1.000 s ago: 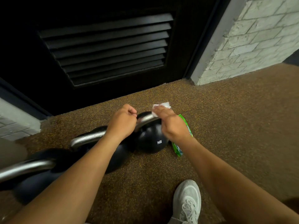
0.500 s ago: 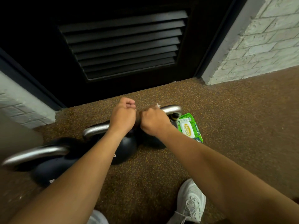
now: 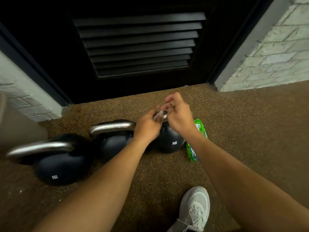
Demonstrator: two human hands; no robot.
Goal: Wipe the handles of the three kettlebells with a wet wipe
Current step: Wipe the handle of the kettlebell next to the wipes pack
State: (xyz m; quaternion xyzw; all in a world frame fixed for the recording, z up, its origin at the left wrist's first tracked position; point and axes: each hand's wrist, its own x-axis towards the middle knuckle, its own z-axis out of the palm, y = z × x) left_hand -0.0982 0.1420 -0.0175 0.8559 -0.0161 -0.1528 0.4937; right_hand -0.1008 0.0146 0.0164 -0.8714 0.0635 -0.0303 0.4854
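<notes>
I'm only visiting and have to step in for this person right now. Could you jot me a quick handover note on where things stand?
Left hand: gripping the handle of the rightmost kettlebell.
Right hand: fingers curled above that same handle; the wipe is too blurred to make out.
Middle kettlebell and left kettlebell stand in a row on the floor, handles untouched by either hand.
Green wipes pack lies on the floor beside the rightmost kettlebell.
Done: cannot tell which handles are already clean.
Left: finish this handle, then check the other two.
</notes>
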